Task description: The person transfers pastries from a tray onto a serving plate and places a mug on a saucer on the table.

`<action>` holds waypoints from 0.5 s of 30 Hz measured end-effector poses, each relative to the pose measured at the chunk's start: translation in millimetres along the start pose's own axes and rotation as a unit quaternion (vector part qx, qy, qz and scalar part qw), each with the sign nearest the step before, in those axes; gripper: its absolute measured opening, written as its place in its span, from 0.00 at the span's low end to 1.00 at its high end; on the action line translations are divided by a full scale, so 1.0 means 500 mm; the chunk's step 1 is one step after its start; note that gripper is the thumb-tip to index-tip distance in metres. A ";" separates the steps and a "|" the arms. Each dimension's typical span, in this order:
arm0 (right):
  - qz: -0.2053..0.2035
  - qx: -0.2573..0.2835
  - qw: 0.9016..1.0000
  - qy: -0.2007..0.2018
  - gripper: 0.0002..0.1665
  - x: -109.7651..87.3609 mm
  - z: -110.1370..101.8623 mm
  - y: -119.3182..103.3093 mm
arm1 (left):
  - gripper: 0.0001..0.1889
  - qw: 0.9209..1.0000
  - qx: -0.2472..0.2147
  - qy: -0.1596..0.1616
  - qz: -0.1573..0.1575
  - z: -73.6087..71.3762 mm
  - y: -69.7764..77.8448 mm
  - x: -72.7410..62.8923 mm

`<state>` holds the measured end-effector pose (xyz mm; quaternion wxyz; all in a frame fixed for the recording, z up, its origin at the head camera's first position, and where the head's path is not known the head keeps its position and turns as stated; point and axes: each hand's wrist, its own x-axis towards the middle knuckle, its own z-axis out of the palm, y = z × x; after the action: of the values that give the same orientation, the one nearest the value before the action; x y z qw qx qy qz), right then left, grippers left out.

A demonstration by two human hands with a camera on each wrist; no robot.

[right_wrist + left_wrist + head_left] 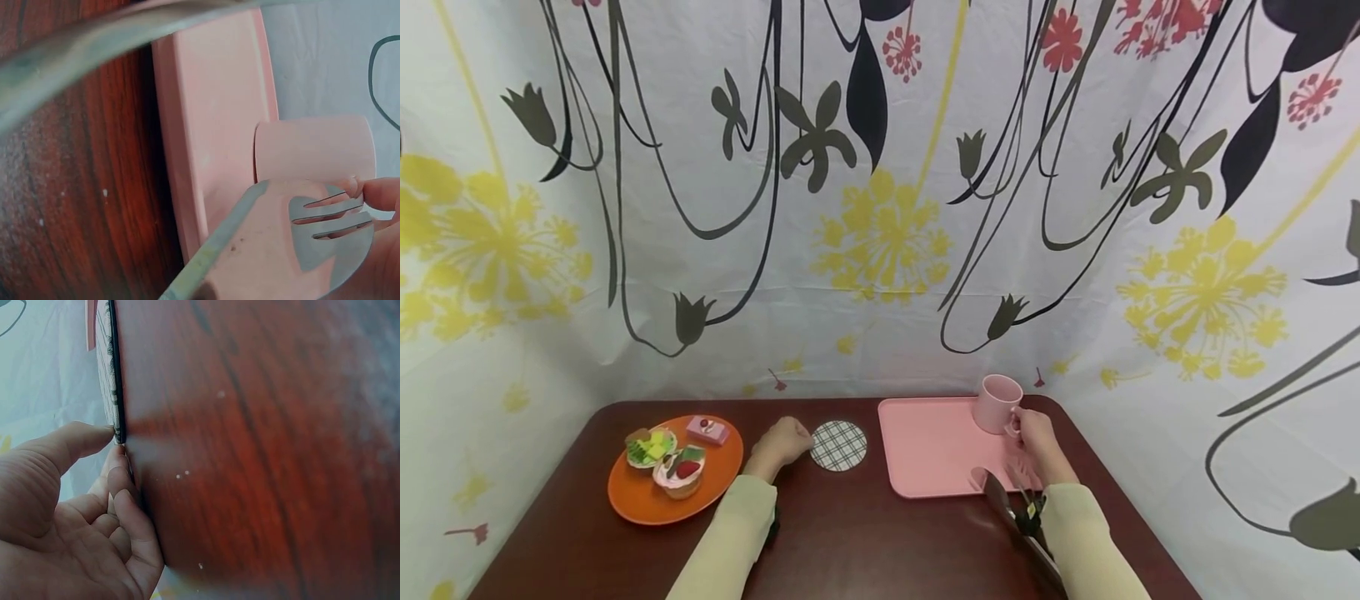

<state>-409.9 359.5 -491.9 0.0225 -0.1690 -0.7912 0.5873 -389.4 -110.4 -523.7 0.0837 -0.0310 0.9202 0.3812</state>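
Note:
A round coaster [839,446] with a dark crisscross pattern on white lies in the middle of the table. My left hand [784,440] pinches its left edge, thumb on top and fingertips at the underside in the left wrist view. To the right, a pink mug [997,405] stands upright on the far right corner of a pink tray [925,442]. My right hand [1037,433] grips the mug by its handle, which the fingers partly hide. A metal fork [331,225] crosses in front of the mug and hand in the right wrist view.
A spoon [996,490] lies beside the fork, overlapping the tray's near edge below my right wrist. On the left, an orange plate [625,496] holds two toy cupcakes [679,473] and a pink cake slice [707,429]. A flower-patterned curtain [880,333] hangs behind the table.

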 end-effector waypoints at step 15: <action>-0.021 -0.010 0.999 -0.022 0.21 -0.021 0.017 -0.023 | 0.22 1.000 0.001 0.002 0.001 0.002 0.001 0.000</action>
<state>-404.6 345.4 -482.0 0.0156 -0.1397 -0.8006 0.5825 -389.4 -109.5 -524.2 0.0818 -0.0304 0.9207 0.3803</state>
